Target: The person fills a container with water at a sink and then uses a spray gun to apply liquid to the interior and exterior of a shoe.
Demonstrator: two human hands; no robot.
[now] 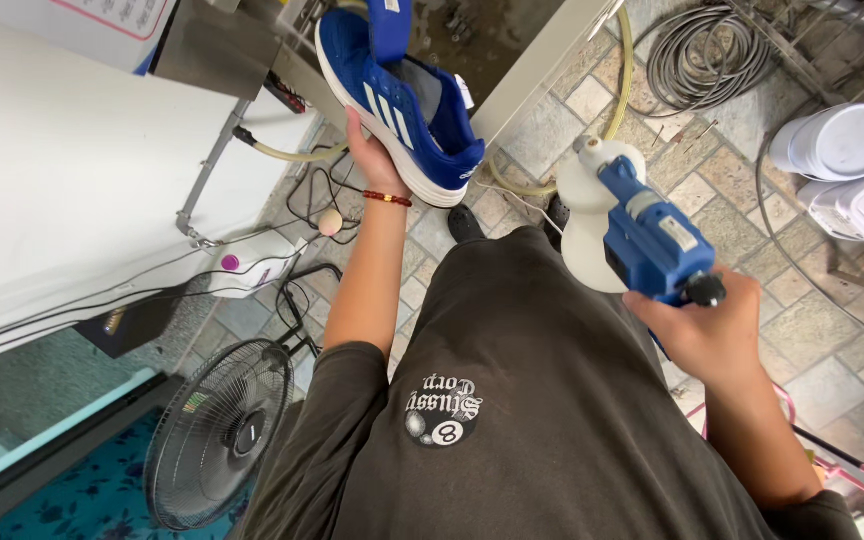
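The left hand is raised, its fingers curled up under the white sole of a blue shoe and closed on it; the fingertips themselves are hidden behind the sole. The shoe tilts, opening toward the camera, just above the fingers. The right hand is wrapped tight around the grip of a blue sprayer, whose white bottle juts out beyond the knuckles toward the shoe, apart from it. A fan stands on the floor well below the left hand.
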